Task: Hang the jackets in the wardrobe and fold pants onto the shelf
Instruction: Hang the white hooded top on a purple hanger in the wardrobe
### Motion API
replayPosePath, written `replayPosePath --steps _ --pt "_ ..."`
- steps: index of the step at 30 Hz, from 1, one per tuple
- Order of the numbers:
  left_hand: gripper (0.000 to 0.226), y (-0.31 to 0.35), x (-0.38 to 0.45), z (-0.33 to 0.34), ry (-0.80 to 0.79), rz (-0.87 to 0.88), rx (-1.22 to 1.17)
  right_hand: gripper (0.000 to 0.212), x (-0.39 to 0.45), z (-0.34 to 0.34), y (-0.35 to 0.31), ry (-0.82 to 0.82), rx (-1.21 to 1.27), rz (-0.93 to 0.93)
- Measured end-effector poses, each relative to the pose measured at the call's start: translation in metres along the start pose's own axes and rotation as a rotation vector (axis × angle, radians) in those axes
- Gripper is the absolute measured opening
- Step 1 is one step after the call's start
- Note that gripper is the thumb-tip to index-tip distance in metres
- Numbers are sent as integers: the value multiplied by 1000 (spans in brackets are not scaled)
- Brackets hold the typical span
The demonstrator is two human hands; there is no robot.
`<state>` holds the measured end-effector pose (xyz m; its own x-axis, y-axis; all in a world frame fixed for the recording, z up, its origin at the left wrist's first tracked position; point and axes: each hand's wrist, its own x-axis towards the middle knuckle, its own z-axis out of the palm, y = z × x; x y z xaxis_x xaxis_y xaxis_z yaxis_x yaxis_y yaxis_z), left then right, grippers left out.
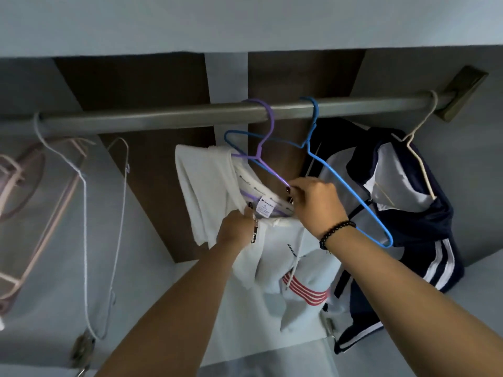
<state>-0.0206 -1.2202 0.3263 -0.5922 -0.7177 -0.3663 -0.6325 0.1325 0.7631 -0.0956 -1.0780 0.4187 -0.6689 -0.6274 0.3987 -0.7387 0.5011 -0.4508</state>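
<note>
**White jacket going onto the purple hanger, both hands at the collar**

Looking up into the wardrobe here. The white jacket (red stripes across the front, XL tag showing at the neck) hangs from the purple hanger, whose hook is over the rail. The left hand is bunched round the collar fabric just beside the zip pull, gripping it. The right hand has its fingers curled in at the right end of the purple hanger, pinching where the wire meets the collar; I can't tell for sure whether it has hold of wire, fabric or both. There's a dark bead bracelet on that wrist.

An empty blue hanger hangs on the same rail, crossing in front of the purple one, and its lower loop sits just beside the right wrist. Further right, a navy and white jacket with white stripes is already up on a cream hanger, near the rail's end bracket.

Over on the left there's a pale wire hanger on the rail, and some pinkish hangers at the frame edge.
</note>
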Motion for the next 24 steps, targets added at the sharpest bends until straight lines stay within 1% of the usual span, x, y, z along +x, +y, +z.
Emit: replayPosePath --steps 1,2,3,4,5,6,7,8,9,10,11,12,14,15,16,17,18,20,22,24 --pt "47 -3 -2 3 -15 -8 80 19 -1 -2 3 12 -2 -4" --pt "48 -7 -3 5 -21 -12 145 25 -3 -4 6 24 -10 6" --pt "51 -10 -4 8 -20 -7 159 33 -4 -7 9 45 -22 31" --pt "54 -13 -4 10 -24 -9 165 38 -6 -9 12 72 -32 71" --pt "59 -17 -3 12 -12 22 177 37 -9 -13 14 92 -60 126" --pt "65 -18 -3 12 -31 24 198 36 -12 -15 16 68 -112 198" --pt "69 -21 -2 13 -42 13 215 37 -15 -19 17 -16 -180 296" --pt "69 -22 -4 14 -57 -7 199 42 -18 -22 18 -153 -228 425" --pt "68 -22 -6 13 -88 -77 72 47 -20 -24 17 -299 -226 551" --pt "67 -20 -7 10 -133 -114 -42 49 -21 -25 18 -402 -164 649" --pt "64 -21 -7 9 -116 -135 -172 47 -22 -25 19 -448 -74 709" --pt "58 -19 -9 7 -117 -157 -228 41 -21 -24 19 -452 -1 734" --pt "50 -17 -14 2 -148 -166 -219 29 -16 -25 17 -466 12 700" --pt "49 -15 -18 -1 -162 -151 -211 29 -12 -27 14 -481 -29 661" --pt "48 -13 -24 -5 -177 -148 -210 29 -8 -30 11 -460 -87 628" --pt "46 -12 -29 -7 -191 -153 -200 31 -6 -34 9 -393 -140 595" --pt "44 -11 -35 -8 -208 -171 -191 34 -4 -40 6 -292 -171 568" --pt "47 -11 -46 -6 -242 -211 -184 36 -4 -49 1 -91 -186 505" --pt "51 -16 -58 0 -274 -223 -234 36 -16 -49 -8 63 -194 383" --pt "52 -25 -70 7 -308 -246 -270 36 -38 -40 -14 181 -170 187"
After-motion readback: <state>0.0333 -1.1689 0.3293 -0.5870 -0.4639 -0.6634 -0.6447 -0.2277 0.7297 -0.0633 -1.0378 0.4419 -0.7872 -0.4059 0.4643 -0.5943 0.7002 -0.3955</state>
